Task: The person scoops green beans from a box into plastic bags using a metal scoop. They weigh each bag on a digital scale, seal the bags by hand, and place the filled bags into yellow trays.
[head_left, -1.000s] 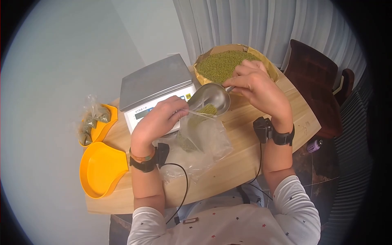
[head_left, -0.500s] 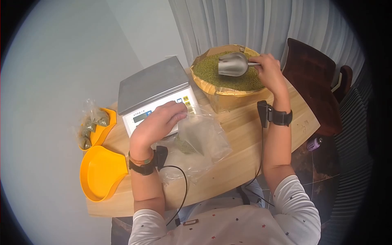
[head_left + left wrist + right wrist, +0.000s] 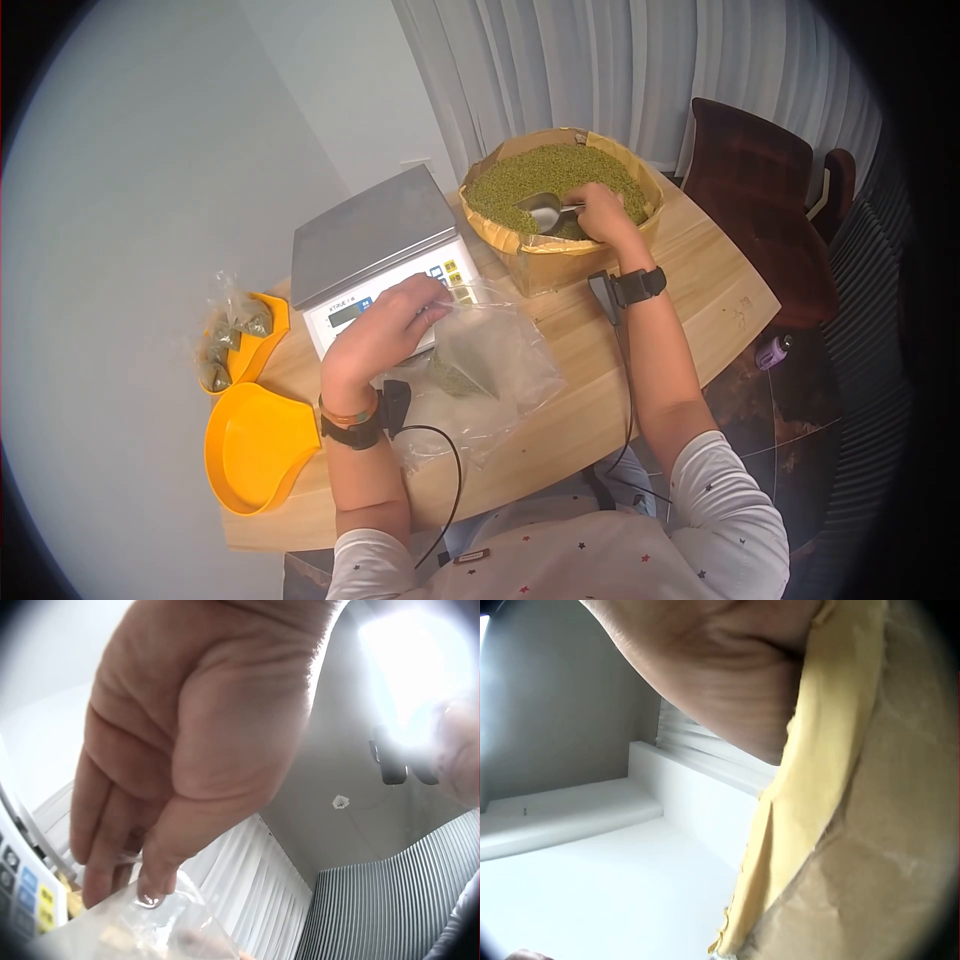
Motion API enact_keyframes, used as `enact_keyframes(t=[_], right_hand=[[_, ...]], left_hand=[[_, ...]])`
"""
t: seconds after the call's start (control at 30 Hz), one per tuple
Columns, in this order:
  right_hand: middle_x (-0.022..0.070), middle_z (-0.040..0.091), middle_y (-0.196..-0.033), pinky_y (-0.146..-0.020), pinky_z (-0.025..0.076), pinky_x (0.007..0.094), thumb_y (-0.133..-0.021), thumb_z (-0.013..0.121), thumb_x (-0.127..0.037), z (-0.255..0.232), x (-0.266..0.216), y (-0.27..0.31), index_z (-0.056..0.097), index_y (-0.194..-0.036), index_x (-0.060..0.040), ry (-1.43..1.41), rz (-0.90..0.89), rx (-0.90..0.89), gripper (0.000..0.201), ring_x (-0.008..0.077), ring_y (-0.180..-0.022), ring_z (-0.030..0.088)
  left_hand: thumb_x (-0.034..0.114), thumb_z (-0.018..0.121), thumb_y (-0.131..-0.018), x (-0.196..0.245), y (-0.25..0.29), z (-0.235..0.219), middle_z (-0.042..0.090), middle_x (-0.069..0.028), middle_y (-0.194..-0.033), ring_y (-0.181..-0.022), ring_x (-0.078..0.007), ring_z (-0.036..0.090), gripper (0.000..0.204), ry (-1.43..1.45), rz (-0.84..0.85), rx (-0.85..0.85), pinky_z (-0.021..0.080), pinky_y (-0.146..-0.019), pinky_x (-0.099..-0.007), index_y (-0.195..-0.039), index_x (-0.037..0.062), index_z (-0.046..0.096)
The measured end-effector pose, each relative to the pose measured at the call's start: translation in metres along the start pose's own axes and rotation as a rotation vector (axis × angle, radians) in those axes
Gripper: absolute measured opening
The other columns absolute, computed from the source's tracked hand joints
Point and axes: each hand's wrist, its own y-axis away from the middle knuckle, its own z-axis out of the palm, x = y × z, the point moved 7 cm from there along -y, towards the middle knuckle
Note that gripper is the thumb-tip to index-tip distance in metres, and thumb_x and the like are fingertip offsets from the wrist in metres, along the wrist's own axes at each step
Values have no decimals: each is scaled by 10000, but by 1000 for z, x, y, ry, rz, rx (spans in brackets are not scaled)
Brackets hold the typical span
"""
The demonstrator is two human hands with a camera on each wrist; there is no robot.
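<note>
My left hand (image 3: pixel 390 320) pinches the rim of a clear plastic bag (image 3: pixel 520 350) between thumb and fingers, beside the scale's keypad. Some green granules (image 3: pixel 462 375) lie in the bag's lower part. In the left wrist view the thumb (image 3: pixel 161 877) presses the film against the fingers. My right hand (image 3: pixel 605 213) grips the handle of a metal scoop (image 3: pixel 545 212), whose front is down in the green granules of a cardboard box (image 3: pixel 545 268). The right wrist view shows only part of that hand (image 3: pixel 727 682), behind the box's yellow-taped rim (image 3: pixel 817 735).
A digital scale (image 3: pixel 375 235) stands left of the box. Two yellow trays stand at the table's left edge: the front tray (image 3: pixel 255 455), and a rear tray (image 3: pixel 270 345) with several small filled bags (image 3: pixel 235 330). A dark chair (image 3: pixel 755 200) is behind the table's right side.
The right hand has carried the scoop from the bag's mouth back over the box and down into the granules. The left hand has kept its hold on the bag.
</note>
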Motion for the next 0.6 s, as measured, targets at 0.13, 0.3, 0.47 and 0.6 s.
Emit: enact_keyframes(t=[0.13, 0.3, 0.47, 0.6], right_hand=[[158, 707, -1050, -936, 425, 447, -783, 579, 40, -10, 29, -7, 755, -1034, -89, -104, 68, 26, 332, 322, -1039, 647], [160, 708, -1019, -849, 501, 349, -847, 621, 48, -27, 42, -8, 733, -1047, -29, -491, 52, 35, 242, 261, -967, 661], [123, 707, -993, -858, 489, 330, -854, 664, 42, -29, 42, -7, 722, -1055, -8, -522, 54, 71, 216, 226, -956, 645], [114, 715, -996, -858, 485, 327, -844, 687, 28, -37, 32, -4, 719, -1061, 2, -491, 21, 46, 221, 208, -955, 645]], left_hand=[[118, 621, -937, 0, 0, -2, 615, -151, -929, -853, -346, 583, 136, -18, -1, 15, 475, -762, -377, -1010, 5, 597], [128, 622, -939, 0, -1, -1, 623, -153, -940, -852, -353, 580, 145, -14, -7, 31, 474, -761, -379, -1010, 4, 601], [129, 626, -936, -1, -1, 0, 630, -154, -926, -847, -356, 584, 146, -24, -8, 28, 475, -755, -382, -1008, 3, 609], [128, 632, -932, -2, -1, -1, 634, -155, -912, -839, -356, 589, 145, -14, -13, 37, 477, -748, -383, -1001, 2, 616]])
